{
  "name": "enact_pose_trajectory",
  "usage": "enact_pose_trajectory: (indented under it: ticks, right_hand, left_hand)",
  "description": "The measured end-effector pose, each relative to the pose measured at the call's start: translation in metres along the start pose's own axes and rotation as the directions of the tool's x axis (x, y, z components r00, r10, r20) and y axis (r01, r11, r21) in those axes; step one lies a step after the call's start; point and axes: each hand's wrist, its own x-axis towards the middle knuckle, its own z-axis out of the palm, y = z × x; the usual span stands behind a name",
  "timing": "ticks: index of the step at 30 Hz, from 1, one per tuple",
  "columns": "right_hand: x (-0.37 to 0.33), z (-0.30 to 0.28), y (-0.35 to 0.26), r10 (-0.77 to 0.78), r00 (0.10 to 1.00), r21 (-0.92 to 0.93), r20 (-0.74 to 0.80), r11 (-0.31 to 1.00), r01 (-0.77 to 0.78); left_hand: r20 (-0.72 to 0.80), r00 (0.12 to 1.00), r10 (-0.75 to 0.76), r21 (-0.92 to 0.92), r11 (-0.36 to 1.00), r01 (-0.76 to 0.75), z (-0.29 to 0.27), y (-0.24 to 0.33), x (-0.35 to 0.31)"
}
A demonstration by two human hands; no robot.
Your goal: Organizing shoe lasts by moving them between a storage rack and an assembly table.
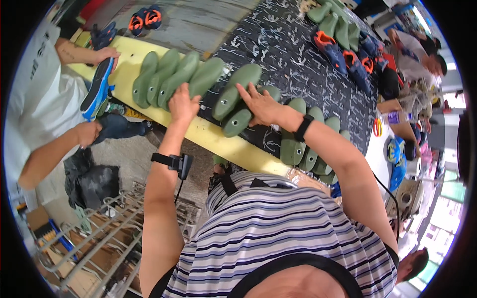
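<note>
Green shoe lasts lie in a row across the bench, several of them left of my hands. My left hand [184, 105] has its fingers bent over the heel end of a green shoe last [207, 75], beside a neighbouring last [180, 74]. My right hand [265, 106] reaches across the middle of another last [237, 123], its fingers and thumb around it. The fingertips of that hand touch the side of a larger last [243, 76]. More lasts [292, 144] lie below my right wrist.
The bench has a yellow board [218, 135] and a black, white-scuffed surface [278, 44]. At left a co-worker's hand [106, 55] holds a blue shoe [98, 89]. Dark shoes with orange trim [330, 52] stand far right. A metal rack [109, 218] is at lower left.
</note>
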Motion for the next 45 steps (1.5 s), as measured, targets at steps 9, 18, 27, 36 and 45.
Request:
enact_pose_trajectory:
  ticks: [9, 18, 27, 36, 45]
  right_hand:
    - [0.008, -0.009, 0.002, -0.07, 0.973, -0.007, -0.22, 0.997, 0.07]
    - [-0.173, 0.008, 0.127, 0.666, 0.736, 0.175, -0.123, 0.745, -0.644]
    - [-0.154, 0.007, 0.161, 0.49, 0.861, 0.372, 0.138, 0.78, -0.503]
    - [-0.152, -0.001, 0.172, 0.508, 0.682, 0.477, 0.526, 0.488, -0.731]
    - [-0.227, -0.084, 0.161, 0.741, 0.671, 0.849, -0.031, 0.374, -0.374]
  left_hand:
    - [-0.03, 0.999, 0.034, 0.081, 0.996, -0.032, -0.012, 0.005, 0.025]
    - [0.142, 0.799, 0.584, -0.587, 0.7, -0.407, 0.014, 0.185, -0.076]
    - [0.42, 0.71, 0.566, -0.422, 0.814, -0.399, 0.066, 0.257, -0.124]
    - [0.173, 0.867, 0.468, -0.337, 0.855, -0.394, 0.064, 0.194, -0.098]
    - [0.198, 0.934, 0.296, -0.332, 0.917, -0.221, 0.058, 0.176, -0.09]
